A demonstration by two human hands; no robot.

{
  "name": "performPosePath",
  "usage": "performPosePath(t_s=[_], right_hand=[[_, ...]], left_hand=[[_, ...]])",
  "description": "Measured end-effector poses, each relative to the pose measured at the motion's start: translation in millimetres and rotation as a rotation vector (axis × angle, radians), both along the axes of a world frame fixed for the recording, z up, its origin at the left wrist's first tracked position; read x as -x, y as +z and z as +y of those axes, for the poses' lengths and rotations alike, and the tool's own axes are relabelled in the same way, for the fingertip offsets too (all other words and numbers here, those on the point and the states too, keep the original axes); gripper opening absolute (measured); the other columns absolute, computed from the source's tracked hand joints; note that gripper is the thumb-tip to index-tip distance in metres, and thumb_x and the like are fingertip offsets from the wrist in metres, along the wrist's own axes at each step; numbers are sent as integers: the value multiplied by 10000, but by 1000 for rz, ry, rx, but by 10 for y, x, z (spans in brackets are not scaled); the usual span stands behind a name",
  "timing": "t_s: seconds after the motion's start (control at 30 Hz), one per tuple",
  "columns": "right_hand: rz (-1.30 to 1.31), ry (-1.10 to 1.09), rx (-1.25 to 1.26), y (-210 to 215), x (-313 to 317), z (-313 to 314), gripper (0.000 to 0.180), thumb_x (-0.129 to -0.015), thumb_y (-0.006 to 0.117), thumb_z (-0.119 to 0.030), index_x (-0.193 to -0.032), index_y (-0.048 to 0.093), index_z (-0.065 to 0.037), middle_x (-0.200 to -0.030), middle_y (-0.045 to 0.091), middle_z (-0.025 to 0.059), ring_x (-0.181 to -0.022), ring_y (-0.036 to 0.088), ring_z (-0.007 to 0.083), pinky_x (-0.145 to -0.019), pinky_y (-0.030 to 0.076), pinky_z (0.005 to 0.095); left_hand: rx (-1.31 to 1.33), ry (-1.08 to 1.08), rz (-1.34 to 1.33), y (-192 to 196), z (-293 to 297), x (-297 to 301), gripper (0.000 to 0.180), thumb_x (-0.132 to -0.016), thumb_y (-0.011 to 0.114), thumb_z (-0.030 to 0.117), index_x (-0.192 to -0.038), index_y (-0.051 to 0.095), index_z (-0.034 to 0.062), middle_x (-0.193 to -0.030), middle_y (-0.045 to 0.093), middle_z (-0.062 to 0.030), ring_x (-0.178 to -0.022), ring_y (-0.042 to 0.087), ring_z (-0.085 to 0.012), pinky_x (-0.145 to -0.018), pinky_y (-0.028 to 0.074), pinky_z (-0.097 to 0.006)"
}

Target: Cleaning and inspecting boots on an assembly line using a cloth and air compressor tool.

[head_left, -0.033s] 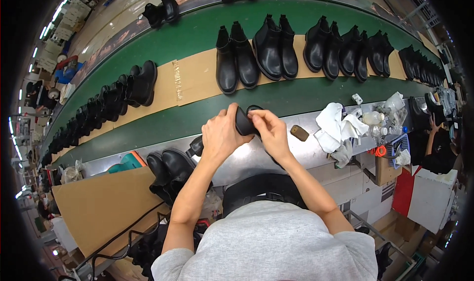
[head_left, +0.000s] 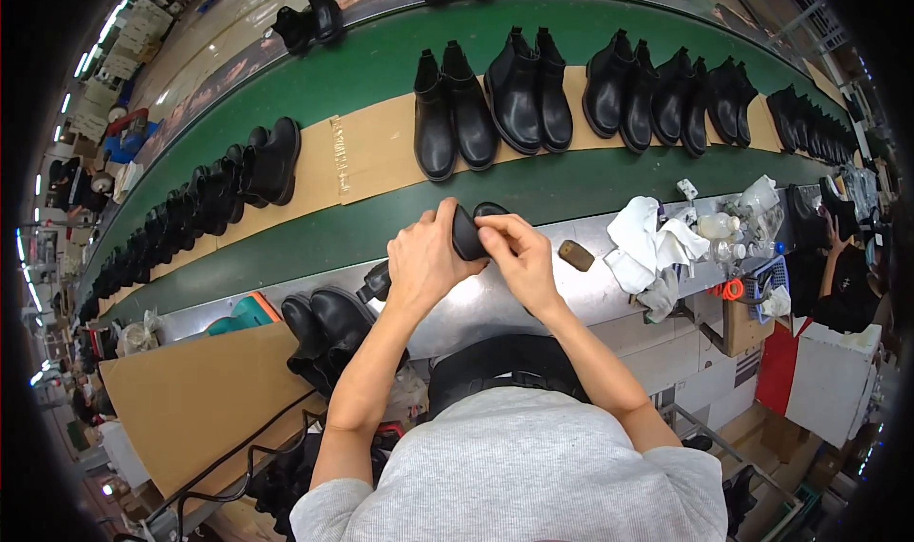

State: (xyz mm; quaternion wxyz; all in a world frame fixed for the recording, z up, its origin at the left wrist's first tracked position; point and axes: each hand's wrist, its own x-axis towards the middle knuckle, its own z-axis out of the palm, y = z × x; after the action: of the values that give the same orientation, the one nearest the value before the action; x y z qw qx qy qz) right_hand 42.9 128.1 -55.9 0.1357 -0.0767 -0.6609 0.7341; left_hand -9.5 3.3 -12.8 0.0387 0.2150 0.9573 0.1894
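A black boot (head_left: 466,234) is wrapped in my left hand (head_left: 421,264), its rounded end pointing away from me. What looks like its other end (head_left: 378,282) shows left of my wrist. Close against it on the right, a second black rounded end (head_left: 489,209) rises beyond my right hand (head_left: 522,256), possibly the other boot of a pair. The right thumb and index finger are pinched together at the held boot's edge; anything between them is hidden. Just right of that hand, a small brown block (head_left: 576,255) lies on the metal ledge (head_left: 481,313).
Pairs of black boots (head_left: 519,99) stand on cardboard (head_left: 381,156) along the green belt (head_left: 371,232). White cloths (head_left: 640,247), bottles (head_left: 719,226) and a blue basket (head_left: 767,280) are right. More boots (head_left: 333,323) and a cardboard sheet (head_left: 205,390) sit left. Another person's arm (head_left: 833,256) shows far right.
My right fingertips have shifted slightly against the boot. Both hands otherwise stay in place.
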Motion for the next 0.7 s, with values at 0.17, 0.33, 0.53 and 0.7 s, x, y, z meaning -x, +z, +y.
performPosePath(t_s=[0.17,0.33,0.53,0.7], right_hand=[[267,-84,-739,138,-31,138,137,-745,641,5,-878,632,36,-841,617,149,-699,606,264,-608,497,317],[171,-88,-1078,197,-135,114,101,-731,622,17,-798,546,18,-742,547,125,-687,570,280,-594,482,353],[181,-248,-1094,46,-81,146,107,-771,577,11,-819,481,9,-757,517,153,-690,543,305,-596,448,399],[-55,-200,-576,-73,-168,252,107,-854,513,-64,-853,459,28,-800,544,177,-724,558,307,-650,444,378]], left_hand=[[7,-44,10,1,132,-22,603,-538,791,304,-993,499,37,-765,619,-159,-644,642,-339,-518,517,-416],[110,-99,42,3,238,-67,513,-595,759,265,-964,502,18,-746,608,-168,-636,640,-344,-513,518,-422],[130,-114,29,-65,346,-8,502,-604,754,273,-959,507,17,-753,603,-179,-640,643,-341,-500,519,-407],[136,-155,-36,65,277,-42,578,-554,796,306,-968,504,27,-794,615,-171,-692,646,-341,-549,526,-416]])
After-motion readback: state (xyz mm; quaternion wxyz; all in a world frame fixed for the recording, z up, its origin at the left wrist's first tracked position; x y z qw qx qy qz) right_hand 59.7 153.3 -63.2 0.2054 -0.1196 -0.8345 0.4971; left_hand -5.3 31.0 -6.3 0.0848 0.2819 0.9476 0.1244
